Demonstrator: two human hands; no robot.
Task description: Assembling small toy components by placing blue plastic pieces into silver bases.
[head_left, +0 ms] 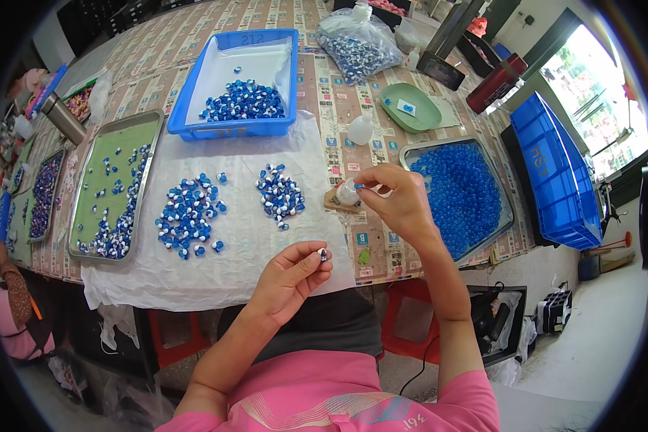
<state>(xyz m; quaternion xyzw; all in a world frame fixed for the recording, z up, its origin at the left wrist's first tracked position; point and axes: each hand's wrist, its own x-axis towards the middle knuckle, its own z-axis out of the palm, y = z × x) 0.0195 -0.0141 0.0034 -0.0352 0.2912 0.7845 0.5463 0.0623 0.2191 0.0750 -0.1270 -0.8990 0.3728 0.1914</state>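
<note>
Left hand (291, 277): fingers curled, thumb and forefinger pinching a small white-and-dark piece (323, 255) at the tips. Right hand (399, 198): ahead and to the right of the left; thumb and forefinger nipped together on a small blue bead (359, 187). Just left of the right fingertips, a small clear pot (346, 193) on a wooden block (343, 205); cannot tell whether bead and pot touch.

Ahead of the left hand: compact pile of blue-and-white pieces (281, 196). Left of that, a broader pile (189, 216) of similar pieces. Both lie on a white sheet (243, 176). Farther ahead of the left hand, a blue tray (293, 79) with more such pieces gathered at its near end. Well to the left, a metal tray (122, 137) with green base, pieces mostly along its right side.

Right of the right hand: loose blue beads (461, 198) filling a second metal tray. Beyond the right hand: white squeeze bottle (361, 129), then a green dish (428, 109) holding a white card
</note>
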